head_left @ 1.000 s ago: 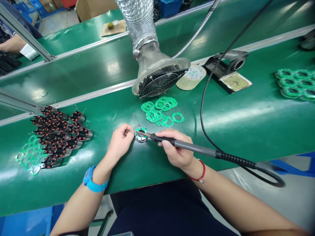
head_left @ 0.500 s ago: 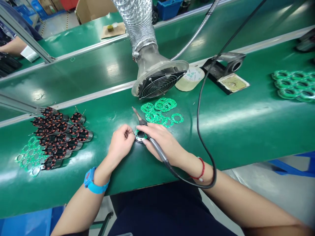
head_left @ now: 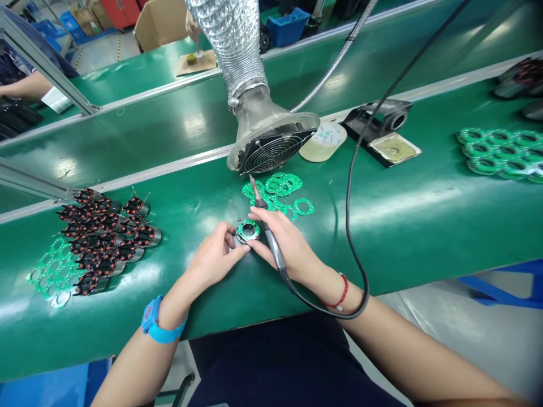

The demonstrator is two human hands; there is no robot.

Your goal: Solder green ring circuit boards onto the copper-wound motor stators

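Note:
My left hand is closed around the near left side of a motor stator, its thumb along the front. A green ring-shaped circuit board sits on top of the stator, and thin wires stick up at its left. My right hand grips a soldering iron whose tip points away, up past the stator. The right thumb reaches to the stator's right side. Just beyond the hands lie several loose green ring boards.
Several wound stators stand at the left beside a sheet of ring boards. A fume duct hangs overhead. Behind are a tape roll and an iron stand. More boards lie right. The iron's cable loops across.
The stator and board have shifted slightly right and now show more between my hands. The left thumb has stretched along the stator's front. The iron's tip has swung to the right.

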